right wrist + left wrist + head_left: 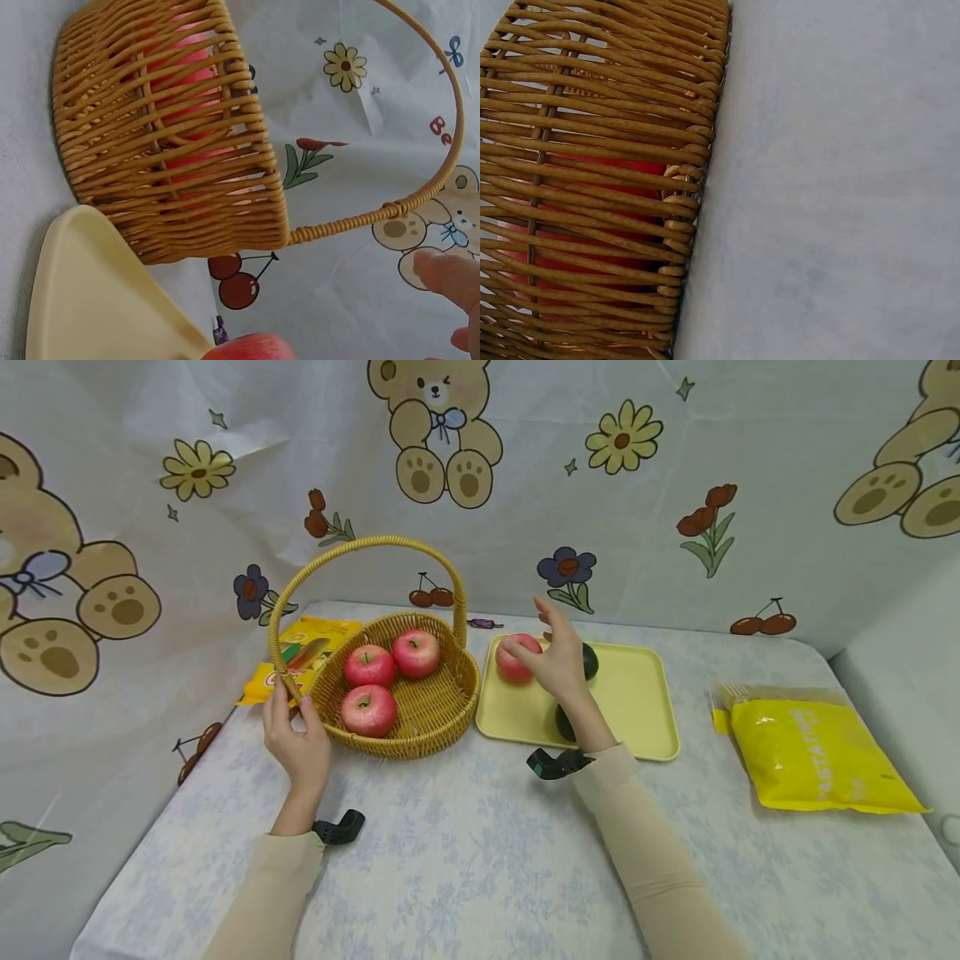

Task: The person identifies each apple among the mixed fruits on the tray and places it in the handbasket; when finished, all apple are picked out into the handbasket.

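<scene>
A wicker basket (450, 727) with a tall arched handle holds three red apples (369, 710). My left hand (300, 752) grips its near left side at the foot of the handle, thumb on one side and fingers on the other. To the right, a pale yellow tray (637, 693) carries one red apple (512, 667) and two dark green, rounded things (590, 662), partly behind my right arm. Over the tray hovers my right hand (558, 664), thumb and fingers spread beside that apple and holding nothing. In the right wrist view, its fingertips (442, 274) show at the edge.
Behind the basket's left side lies a yellow packet (322, 635). A yellow bag (825, 756) rests on the table's right side. At the back, a small purple item (483, 623) lies near the patterned cloth wall (510, 543).
</scene>
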Demonstrator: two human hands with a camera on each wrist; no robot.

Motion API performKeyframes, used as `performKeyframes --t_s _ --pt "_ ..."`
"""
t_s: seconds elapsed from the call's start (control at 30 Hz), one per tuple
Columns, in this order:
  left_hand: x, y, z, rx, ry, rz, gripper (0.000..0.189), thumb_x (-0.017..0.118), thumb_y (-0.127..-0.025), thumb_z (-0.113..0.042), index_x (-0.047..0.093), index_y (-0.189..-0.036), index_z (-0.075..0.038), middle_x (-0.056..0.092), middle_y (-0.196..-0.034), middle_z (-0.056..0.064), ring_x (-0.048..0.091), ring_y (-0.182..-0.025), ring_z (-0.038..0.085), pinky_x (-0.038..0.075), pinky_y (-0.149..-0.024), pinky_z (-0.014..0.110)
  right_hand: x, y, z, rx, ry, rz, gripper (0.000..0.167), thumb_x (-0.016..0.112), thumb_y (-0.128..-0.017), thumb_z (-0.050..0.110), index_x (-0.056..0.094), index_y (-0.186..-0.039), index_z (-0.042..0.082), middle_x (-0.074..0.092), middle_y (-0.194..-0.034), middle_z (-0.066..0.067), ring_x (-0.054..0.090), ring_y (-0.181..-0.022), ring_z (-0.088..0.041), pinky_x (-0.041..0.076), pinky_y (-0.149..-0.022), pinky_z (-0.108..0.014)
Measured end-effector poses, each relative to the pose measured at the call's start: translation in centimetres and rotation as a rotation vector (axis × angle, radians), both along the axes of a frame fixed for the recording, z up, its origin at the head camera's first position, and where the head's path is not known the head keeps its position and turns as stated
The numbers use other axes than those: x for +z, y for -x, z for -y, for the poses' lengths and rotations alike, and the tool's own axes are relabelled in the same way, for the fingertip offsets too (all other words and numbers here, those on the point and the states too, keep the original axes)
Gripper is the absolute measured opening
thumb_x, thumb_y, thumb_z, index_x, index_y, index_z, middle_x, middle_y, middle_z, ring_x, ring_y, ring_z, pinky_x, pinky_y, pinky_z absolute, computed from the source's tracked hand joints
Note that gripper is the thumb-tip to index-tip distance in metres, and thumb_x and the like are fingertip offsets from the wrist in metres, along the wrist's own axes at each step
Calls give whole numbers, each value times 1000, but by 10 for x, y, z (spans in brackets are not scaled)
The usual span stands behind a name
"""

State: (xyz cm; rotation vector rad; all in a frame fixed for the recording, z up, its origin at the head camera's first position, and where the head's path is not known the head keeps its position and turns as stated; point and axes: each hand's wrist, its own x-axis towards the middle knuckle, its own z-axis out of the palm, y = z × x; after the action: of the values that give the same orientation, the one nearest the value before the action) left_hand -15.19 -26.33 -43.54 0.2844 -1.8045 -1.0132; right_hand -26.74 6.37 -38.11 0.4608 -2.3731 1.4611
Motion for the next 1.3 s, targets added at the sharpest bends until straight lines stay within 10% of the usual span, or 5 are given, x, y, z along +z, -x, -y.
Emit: performKeyframes --t_s 1.3 --pt "1 -2 -1 -5 3 22 49 57 -95 -1 50 -143 -6 58 -122 23 56 -113 28 42 -89 11 -40 19 0 3 -279 194 78 74 -84 24 36 -149 2 40 -150 -20 35 -141 -35 28 -117 -45"
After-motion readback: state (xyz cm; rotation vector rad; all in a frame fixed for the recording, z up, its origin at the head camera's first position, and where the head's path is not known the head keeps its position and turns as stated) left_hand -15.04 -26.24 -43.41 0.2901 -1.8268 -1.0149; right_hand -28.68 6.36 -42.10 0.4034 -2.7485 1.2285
